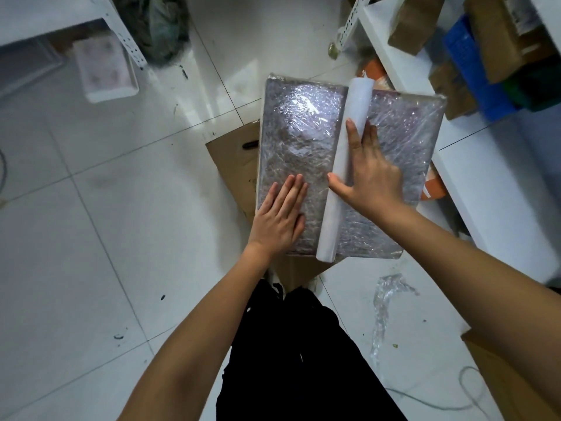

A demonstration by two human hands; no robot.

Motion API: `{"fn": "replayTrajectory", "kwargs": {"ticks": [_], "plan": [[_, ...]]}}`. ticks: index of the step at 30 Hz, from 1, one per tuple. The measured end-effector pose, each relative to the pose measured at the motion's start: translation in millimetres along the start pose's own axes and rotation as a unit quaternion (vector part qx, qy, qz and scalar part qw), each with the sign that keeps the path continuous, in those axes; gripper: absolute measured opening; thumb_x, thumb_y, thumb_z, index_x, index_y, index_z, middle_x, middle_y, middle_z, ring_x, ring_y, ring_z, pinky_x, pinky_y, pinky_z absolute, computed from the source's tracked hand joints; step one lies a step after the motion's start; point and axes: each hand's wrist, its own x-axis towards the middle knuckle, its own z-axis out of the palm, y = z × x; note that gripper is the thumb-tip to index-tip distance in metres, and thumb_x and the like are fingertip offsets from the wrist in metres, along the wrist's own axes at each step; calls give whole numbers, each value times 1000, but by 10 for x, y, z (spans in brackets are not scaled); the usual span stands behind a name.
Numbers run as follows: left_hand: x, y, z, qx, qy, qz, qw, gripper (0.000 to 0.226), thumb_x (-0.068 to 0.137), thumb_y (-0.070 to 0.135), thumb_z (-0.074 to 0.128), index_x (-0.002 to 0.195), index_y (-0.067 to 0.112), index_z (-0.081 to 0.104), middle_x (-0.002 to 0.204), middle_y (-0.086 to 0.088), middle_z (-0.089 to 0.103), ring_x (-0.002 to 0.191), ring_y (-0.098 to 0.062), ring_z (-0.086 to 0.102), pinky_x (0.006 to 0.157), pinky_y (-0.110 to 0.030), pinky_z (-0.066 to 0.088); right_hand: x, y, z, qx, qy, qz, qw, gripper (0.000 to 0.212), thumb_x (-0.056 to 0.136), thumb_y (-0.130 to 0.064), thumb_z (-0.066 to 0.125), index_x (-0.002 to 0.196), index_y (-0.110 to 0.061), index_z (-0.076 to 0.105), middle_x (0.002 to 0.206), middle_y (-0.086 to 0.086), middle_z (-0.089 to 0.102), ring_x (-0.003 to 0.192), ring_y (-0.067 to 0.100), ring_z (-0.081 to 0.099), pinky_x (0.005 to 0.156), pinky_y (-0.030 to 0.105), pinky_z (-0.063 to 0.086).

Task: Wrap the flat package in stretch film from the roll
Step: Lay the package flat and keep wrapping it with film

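Observation:
A flat rectangular package (297,141), covered in crinkled shiny stretch film, lies on a cardboard box (236,165) in front of me. The white roll of stretch film (349,165) lies lengthwise across the package's top, a little right of its middle. My left hand (280,214) presses flat on the package's near left part, fingers straight and together. My right hand (370,174) rests on the roll with straight spread fingers, thumb on the roll's left side and fingers over its top and right side.
White shelving (455,165) with cardboard boxes and a blue crate (473,65) stands on the right. A scrap of crumpled film (385,302) lies on the tiled floor near my legs. Another shelf leg (124,34) and a white block are at the far left.

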Motion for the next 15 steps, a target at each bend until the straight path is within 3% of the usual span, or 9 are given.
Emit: {"fn": "replayTrajectory", "kwargs": {"ticks": [3,6,15], "plan": [[21,114,-104,-57,-11,-23,998,59,97,31,35,148,3,22,154,-13,27,145,-21,16,121,-38,7,4,34,-48,-3,-9,2,1000,92,88,-57,48,149,-21,-11,157,19,9,145,30,15,88,46,49],[-108,342,-112,-83,-9,6,997,58,97,29,34,147,3,22,153,-12,25,147,-20,8,121,-40,8,8,65,-75,-1,-15,1,1000,93,88,-58,47,149,-21,-12,157,18,8,145,30,15,88,45,50],[-296,335,226,6,6,20,1000,60,99,29,24,151,3,9,153,-13,27,148,-22,5,121,-41,5,-37,86,-111,-4,-32,-6,999,92,89,-59,45,149,-21,-14,158,18,2,145,29,12,84,42,50]]}}
